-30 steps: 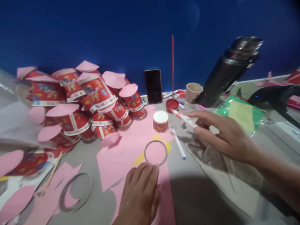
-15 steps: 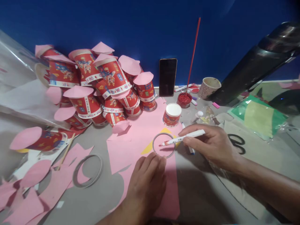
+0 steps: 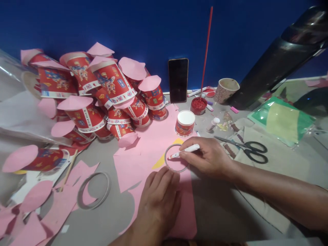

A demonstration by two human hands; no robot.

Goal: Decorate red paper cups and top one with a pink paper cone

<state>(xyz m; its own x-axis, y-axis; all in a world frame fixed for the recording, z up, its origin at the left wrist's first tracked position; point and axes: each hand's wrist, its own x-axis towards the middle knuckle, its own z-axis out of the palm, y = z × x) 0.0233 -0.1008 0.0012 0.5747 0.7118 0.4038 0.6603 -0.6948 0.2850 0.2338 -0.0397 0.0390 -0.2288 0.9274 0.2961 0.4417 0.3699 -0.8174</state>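
Observation:
My right hand [image 3: 208, 155] is closed around a white marker pen [image 3: 191, 148] with a reddish tip. The tip is inside a grey ring [image 3: 166, 158], at its left side. This ring lies flat on pink paper [image 3: 156, 143], partly over a yellow piece [image 3: 160, 162]. My left hand [image 3: 162, 196] lies over the paper with its fingers bent and bunched at the ring's near edge, holding it. Its fingertips are partly hidden. Just beyond the ring, a small red-and-white paper cup [image 3: 185, 124] stands on the paper.
Red cups with pink paper cones [image 3: 112, 82] are piled at the left. A second grey ring [image 3: 106, 188] lies near pink scraps [image 3: 61, 205]. A phone [image 3: 178, 80], a red pot [image 3: 198, 106] with a stick, scissors [image 3: 252, 150] and a black flask [image 3: 271, 71] stand or lie beyond.
My right hand has moved left and lowered the marker tip to the left inside of the ring. The scissors now show more fully. My left hand stays at the ring.

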